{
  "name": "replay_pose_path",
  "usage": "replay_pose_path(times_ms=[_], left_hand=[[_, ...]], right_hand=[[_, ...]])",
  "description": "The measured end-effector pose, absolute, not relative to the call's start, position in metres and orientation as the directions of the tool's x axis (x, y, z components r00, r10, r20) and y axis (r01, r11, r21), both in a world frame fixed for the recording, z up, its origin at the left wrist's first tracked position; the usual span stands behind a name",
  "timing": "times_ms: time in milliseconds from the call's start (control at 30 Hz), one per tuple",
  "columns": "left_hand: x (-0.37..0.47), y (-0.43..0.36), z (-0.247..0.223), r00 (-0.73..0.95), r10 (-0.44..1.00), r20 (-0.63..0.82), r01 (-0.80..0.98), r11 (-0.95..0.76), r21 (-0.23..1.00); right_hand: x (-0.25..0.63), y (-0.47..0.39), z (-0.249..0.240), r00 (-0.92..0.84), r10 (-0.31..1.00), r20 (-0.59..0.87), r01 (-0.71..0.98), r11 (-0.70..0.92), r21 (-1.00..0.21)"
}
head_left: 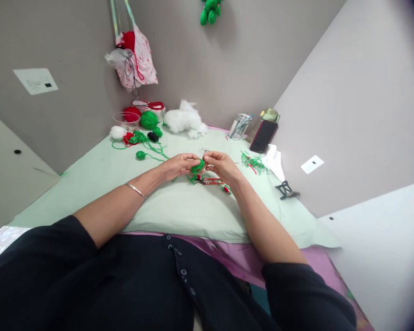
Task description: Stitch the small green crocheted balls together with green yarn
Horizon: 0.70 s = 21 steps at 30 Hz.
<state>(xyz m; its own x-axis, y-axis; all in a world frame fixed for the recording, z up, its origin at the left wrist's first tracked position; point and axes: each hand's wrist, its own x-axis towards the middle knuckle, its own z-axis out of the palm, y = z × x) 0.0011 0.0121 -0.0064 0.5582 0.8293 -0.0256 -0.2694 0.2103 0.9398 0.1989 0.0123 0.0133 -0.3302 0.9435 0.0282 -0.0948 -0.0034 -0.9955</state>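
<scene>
My left hand (pixel 180 166) is closed around a small green crocheted piece (pixel 198 167), held above the table. Right beside it, the fingers of my right hand (pixel 224 165) are pinched together at the piece's edge. What they grip is too small to make out. Just below my hands lie orange-handled thread snips (pixel 212 181), along with bits of green yarn and a small red and green piece (pixel 227 189). A green yarn strand runs left across the table to a small green ball (pixel 140 155).
White stuffing (pixel 184 118) sits at the back, near a green yarn ball (pixel 149 120), red scissors (pixel 155 105) and a clear tub (pixel 126 120). Yarn scraps (pixel 253 162), a phone (pixel 264 136), a pen cup (pixel 240 127) and a black stand (pixel 287 189) are on the right.
</scene>
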Motion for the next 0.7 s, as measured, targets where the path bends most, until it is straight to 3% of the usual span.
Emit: replay_pose_path(times_ms=[133, 333, 433, 567, 700], left_hand=[[0.004, 0.012, -0.008, 0.552, 0.834, -0.007, -0.286, 0.197, 0.938], [0.004, 0.014, -0.010, 0.555, 0.832, -0.021, -0.254, 0.194, 0.947], [0.002, 0.012, -0.009, 0.596, 0.803, -0.020, -0.261, 0.216, 0.941], [0.003, 0.009, -0.007, 0.607, 0.794, -0.037, -0.237, 0.225, 0.945], [0.007, 0.007, -0.007, 0.619, 0.785, -0.025, -0.190, 0.181, 0.965]], right_hand=[[0.196, 0.015, 0.010, -0.302, 0.952, 0.050, -0.105, 0.019, -0.994], [0.200, 0.030, 0.009, 0.008, 0.998, -0.069, -0.264, -0.065, -0.962], [0.204, 0.027, 0.015, -0.128, 0.982, -0.137, -0.306, -0.171, -0.937], [0.202, 0.019, 0.020, -0.350, 0.928, -0.126, -0.237, -0.218, -0.947], [0.204, 0.024, 0.018, -0.314, 0.948, -0.053, -0.227, -0.129, -0.965]])
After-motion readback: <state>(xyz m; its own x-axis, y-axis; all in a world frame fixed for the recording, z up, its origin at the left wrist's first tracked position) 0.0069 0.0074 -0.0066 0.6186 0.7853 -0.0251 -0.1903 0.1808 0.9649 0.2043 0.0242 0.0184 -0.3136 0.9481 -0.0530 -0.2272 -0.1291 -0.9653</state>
